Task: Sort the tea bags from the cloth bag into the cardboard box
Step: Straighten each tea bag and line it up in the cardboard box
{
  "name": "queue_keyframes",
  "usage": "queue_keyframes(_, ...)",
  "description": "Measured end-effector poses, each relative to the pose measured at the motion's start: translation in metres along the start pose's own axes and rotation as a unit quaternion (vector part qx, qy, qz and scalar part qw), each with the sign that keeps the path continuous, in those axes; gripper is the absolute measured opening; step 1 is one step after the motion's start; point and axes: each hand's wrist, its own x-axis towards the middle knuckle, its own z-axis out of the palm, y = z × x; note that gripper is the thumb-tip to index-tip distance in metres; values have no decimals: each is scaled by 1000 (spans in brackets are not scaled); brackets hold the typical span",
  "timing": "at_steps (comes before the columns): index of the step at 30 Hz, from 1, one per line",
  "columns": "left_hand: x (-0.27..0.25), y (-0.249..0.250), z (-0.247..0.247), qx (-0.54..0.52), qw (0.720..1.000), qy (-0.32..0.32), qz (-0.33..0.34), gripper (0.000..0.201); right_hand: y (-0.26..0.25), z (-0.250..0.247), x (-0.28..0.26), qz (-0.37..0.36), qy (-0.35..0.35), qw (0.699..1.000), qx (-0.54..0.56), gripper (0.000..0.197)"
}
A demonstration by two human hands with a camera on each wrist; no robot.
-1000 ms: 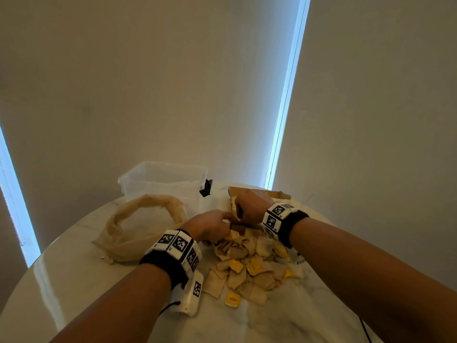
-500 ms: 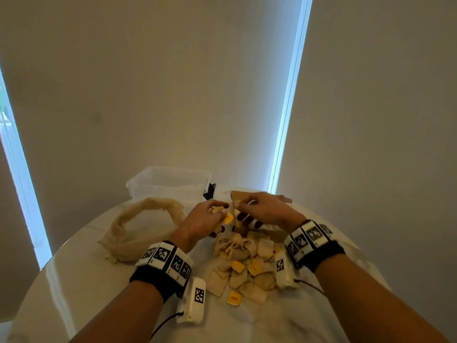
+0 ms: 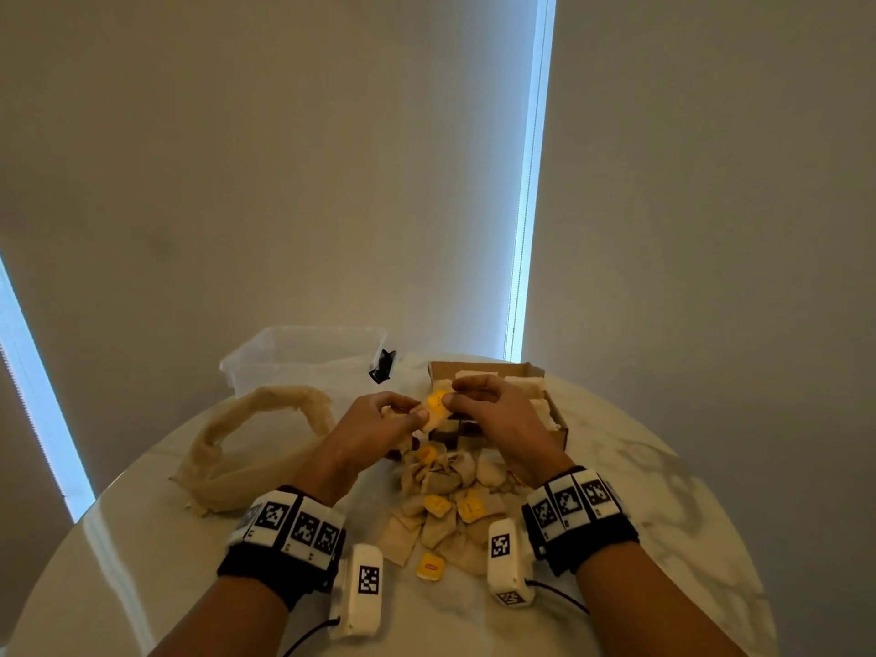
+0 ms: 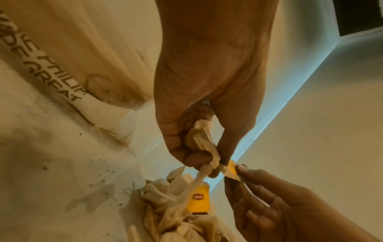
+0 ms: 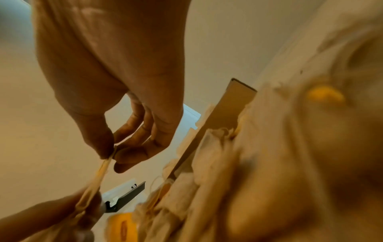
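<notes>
Both hands meet just in front of the cardboard box, above a heap of tea bags with yellow tags. My left hand grips a small bunch of tea bags between thumb and curled fingers. My right hand pinches the end of one tea bag from that bunch between thumb and forefinger, its other fingers loose. A yellow tag dangles under the left hand. The box holds several tea bags. The cloth bag lies slack at the left.
A clear plastic tub with a black clip stands behind the cloth bag. The round marble table ends close on the right. Walls and bright window strips rise behind. Tea crumbs dot the tabletop.
Both hands have lifted from the heap and drawn back toward me. The left now holds a bunch of tea bags and the right pinches one of them.
</notes>
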Motion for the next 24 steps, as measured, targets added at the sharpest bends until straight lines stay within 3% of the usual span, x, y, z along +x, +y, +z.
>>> queue_keyframes(9,-10,-11,-5,-75,996,-27,-51,24,4,-8,4,-66,63,995,-30,28)
queue_keyframes(15,-19,-3,-6,-221,972,-38,-70,36,1,-5,-1,-75,-1,994,-77,24)
queue_keyframes(19,-19,3,-7,-294,954,-17,-64,35,0,-15,-2,-25,-46,992,-113,21)
queue_keyframes(24,-21,14,-4,-401,911,-32,-92,37,-2,-19,-5,25,-104,971,-213,18)
